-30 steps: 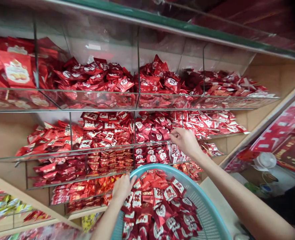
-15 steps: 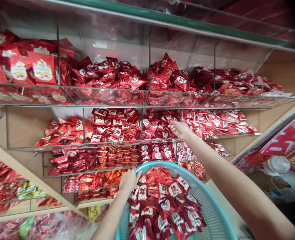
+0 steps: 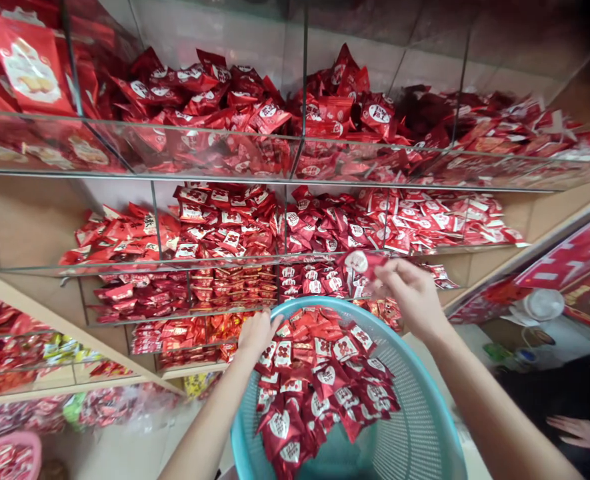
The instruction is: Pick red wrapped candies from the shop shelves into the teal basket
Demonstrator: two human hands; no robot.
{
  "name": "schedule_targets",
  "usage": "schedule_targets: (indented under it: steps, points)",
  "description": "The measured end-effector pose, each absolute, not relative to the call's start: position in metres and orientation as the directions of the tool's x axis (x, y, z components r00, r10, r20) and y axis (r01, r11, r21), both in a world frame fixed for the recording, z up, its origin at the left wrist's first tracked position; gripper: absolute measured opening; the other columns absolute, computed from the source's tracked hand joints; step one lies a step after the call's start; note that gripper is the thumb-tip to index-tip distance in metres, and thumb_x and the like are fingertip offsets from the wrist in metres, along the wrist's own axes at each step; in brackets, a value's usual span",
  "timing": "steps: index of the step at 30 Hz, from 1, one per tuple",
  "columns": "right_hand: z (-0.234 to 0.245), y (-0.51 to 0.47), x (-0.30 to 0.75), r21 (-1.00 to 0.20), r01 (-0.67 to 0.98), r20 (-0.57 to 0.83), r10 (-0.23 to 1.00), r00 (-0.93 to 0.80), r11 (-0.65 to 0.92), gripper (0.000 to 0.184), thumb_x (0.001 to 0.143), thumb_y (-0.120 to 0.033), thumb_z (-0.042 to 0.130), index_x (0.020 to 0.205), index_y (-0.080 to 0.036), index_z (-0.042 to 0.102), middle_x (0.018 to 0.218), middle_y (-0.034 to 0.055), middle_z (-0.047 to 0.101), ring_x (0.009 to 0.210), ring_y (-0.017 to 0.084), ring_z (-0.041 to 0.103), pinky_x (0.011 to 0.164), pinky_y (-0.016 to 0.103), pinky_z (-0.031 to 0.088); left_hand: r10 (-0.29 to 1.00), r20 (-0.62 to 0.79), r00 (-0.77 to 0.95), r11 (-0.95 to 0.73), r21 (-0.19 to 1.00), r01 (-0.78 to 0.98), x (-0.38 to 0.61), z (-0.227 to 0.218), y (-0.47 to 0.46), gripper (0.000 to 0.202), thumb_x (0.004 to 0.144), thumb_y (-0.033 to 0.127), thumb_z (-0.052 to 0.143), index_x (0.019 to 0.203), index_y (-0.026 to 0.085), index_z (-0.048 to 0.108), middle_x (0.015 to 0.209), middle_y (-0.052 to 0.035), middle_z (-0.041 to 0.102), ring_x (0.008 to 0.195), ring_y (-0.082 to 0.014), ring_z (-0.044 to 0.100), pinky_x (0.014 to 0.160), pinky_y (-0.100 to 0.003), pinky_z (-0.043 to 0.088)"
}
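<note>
My right hand (image 3: 411, 290) pinches a dark red snack packet (image 3: 357, 262) with a pale oval label, above the far rim of a teal plastic basket (image 3: 421, 407). My left hand (image 3: 255, 339) is closed on the basket's left rim, its thumb over the edge. Inside the basket lies a heap of red and dark red packets (image 3: 325, 380), several with white labels; the basket's lower right shows bare mesh. Behind the held packet, a shelf compartment holds similar dark red packets (image 3: 325, 223).
Glass-fronted shelves (image 3: 195, 175) with upright dividers span the view, filled with red packets. A pink basket (image 3: 35, 448) of packets stands at the lower left. At the right edge, another person's hand (image 3: 582, 432) shows against dark clothing, below a red patterned panel (image 3: 565, 257).
My right hand has come back from the middle shelf toward the basket, now with a dark red packet in its fingers. My left hand stays on the rim. The view has tilted down.
</note>
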State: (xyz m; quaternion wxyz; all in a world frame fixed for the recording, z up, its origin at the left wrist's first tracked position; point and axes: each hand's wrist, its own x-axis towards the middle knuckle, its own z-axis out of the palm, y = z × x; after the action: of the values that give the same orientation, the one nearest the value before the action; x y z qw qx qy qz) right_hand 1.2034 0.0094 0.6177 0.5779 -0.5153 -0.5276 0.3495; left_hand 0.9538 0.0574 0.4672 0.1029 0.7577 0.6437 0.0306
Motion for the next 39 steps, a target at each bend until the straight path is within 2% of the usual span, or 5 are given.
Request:
schedule_targets:
  steps: [5,9,17,33,39]
  points:
    - [0.543,-0.041,1.229,-0.998,-0.051,-0.046,0.992,0.114,-0.04,0.019,0.075,-0.032,0.055,0.063,-0.02,0.044,0.049,-0.0036,0.052,0.044,0.01,0.047,0.043,0.021,0.037,0.981,-0.099,0.169,-0.146,0.208,0.967,0.955,0.468,0.057,0.057,0.085,0.056,0.018,0.107,0.015,0.051,0.088,-0.0129,0.065,0.083,-0.024,0.063,0.068,-0.031,0.044]
    - [0.508,-0.061,1.242,-0.975,0.15,-0.151,0.984,0.094,-0.164,0.024,0.075,-0.034,0.051,0.059,-0.02,0.039,0.046,-0.0053,0.046,0.042,0.008,0.039,0.043,0.021,0.03,0.981,-0.082,0.174,-0.155,0.195,0.968,0.955,0.47,0.056,0.057,0.085,0.056,0.018,0.103,0.015,0.053,0.087,-0.0127,0.065,0.081,-0.0251,0.063,0.066,-0.032,0.044]
    - [0.488,-0.062,1.243,-0.863,0.489,-0.139,0.99,0.012,-0.127,0.024,0.07,-0.029,0.045,0.052,-0.02,0.031,0.049,-0.0063,0.032,0.047,0.008,0.031,0.045,0.022,0.027,0.982,-0.071,0.177,-0.162,0.179,0.97,0.955,0.47,0.056,0.057,0.085,0.056,0.018,0.102,0.015,0.053,0.087,-0.0125,0.065,0.082,-0.024,0.062,0.066,-0.031,0.044]
    - [0.479,-0.064,1.24,-0.891,0.417,-0.244,0.963,-0.112,-0.178,0.021,0.072,-0.026,0.042,0.056,-0.021,0.029,0.052,-0.0072,0.026,0.047,0.007,0.025,0.044,0.022,0.022,0.977,-0.097,0.189,-0.168,0.186,0.968,0.954,0.472,0.058,0.059,0.084,0.058,0.017,0.105,0.015,0.053,0.089,-0.0132,0.065,0.084,-0.0252,0.062,0.067,-0.032,0.044]
    - [0.477,-0.063,1.241,-0.84,0.528,-0.212,0.972,-0.101,-0.129,0.019,0.071,-0.026,0.043,0.055,-0.02,0.034,0.052,-0.0057,0.032,0.049,0.009,0.031,0.047,0.022,0.027,0.977,-0.087,0.192,-0.173,0.188,0.967,0.953,0.469,0.059,0.059,0.084,0.057,0.018,0.104,0.015,0.053,0.087,-0.0131,0.065,0.082,-0.0258,0.062,0.065,-0.032,0.044]
